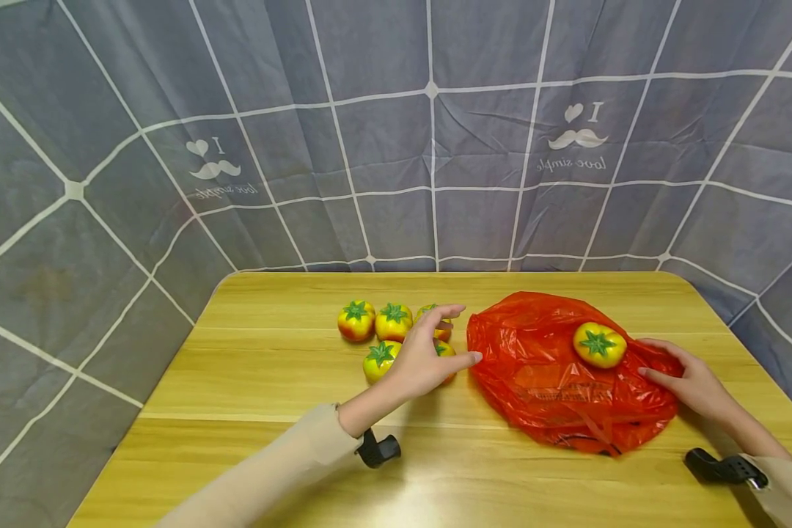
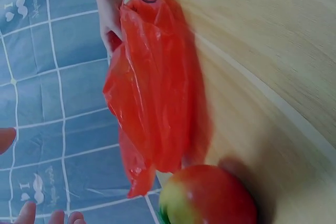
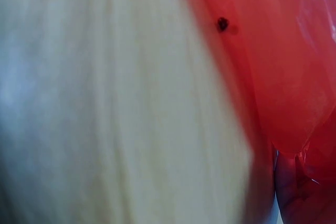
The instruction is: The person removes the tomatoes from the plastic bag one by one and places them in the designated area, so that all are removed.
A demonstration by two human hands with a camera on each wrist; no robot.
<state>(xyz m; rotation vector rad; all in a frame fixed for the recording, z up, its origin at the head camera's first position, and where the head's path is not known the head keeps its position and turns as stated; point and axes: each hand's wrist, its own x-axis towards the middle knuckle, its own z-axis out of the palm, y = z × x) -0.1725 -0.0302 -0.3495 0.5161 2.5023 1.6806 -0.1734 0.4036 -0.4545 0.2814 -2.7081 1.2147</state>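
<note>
A crumpled red plastic bag [image 1: 534, 359] lies on the table, with one yellow tomato [image 1: 599, 345] with a green star-shaped top on its upper right part. My right hand [image 1: 696, 385] grips the bag's right end, thumb over the plastic; in the right wrist view, fingers [image 3: 299, 198] show dark through the red film. My left hand [image 1: 422, 359] hovers by the bag's left edge, thumb and fingers spread apart with nothing between them. Behind and under it sit several yellow-red tomatoes [image 1: 356, 320], partly hidden by the hand. One tomato [image 2: 207, 195] looms close in the left wrist view.
The wooden table [image 1: 251, 367] has rounded far corners. A grey curtain [image 1: 383, 147] with white grid lines hangs behind it and at both sides. Black straps with small devices [image 1: 378, 449] sit on both wrists.
</note>
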